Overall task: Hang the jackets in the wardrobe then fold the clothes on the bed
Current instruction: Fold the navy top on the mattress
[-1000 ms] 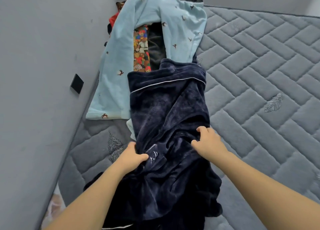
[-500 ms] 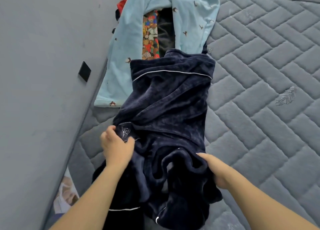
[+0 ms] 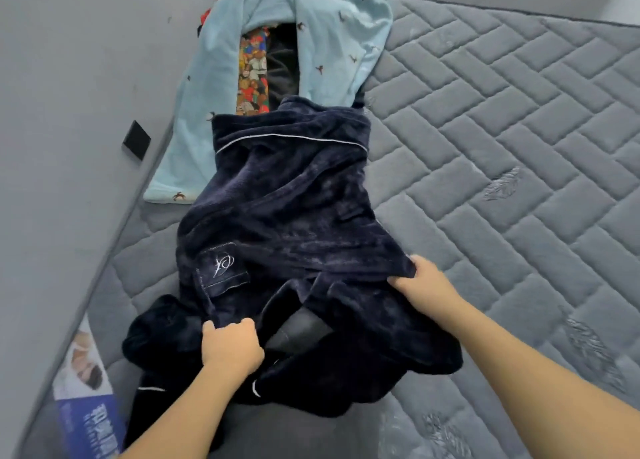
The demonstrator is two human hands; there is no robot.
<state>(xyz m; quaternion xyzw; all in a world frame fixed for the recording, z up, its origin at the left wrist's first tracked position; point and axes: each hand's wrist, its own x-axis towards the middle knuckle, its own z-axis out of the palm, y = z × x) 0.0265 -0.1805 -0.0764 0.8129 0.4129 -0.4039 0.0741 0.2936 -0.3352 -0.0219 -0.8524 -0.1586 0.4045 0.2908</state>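
**Navy fleece garment gripped at two points on the bed**

A navy fleece garment [image 3: 291, 216] with thin white piping is spread lengthwise on the bed [image 3: 502, 147], reaching from both hands away toward the far end. Its near part is bunched into loose folds between and below the hands, while the part beyond the hands lies flatter. A chest pocket [image 3: 221, 266] with a small white embroidered mark is seen just beyond the left hand [image 3: 232, 346].

The left hand is closed, its fingers curled into a fold of the dark fabric at the garment's near left side. The right hand [image 3: 424, 285] is closed on the garment's right edge, the cloth pinched between thumb and fingers and drawn slightly outward. A small patch of grey lining or mattress is exposed between the two hands; which one cannot be told.

Beyond the garment's far end, well away from both hands, a light blue garment [image 3: 322, 33] printed with small dark figures is laid open. A colourful cartoon-print cloth [image 3: 252, 74] and a dark piece are seen inside its opening. A bit of red fabric shows at its far left edge.

To the left of the left hand, a grey wall [image 3: 69, 112] runs along the bed, with a small black square plate [image 3: 136, 140] fixed to it. Near the left forearm, a printed label [image 3: 86, 389] lies at the mattress edge.
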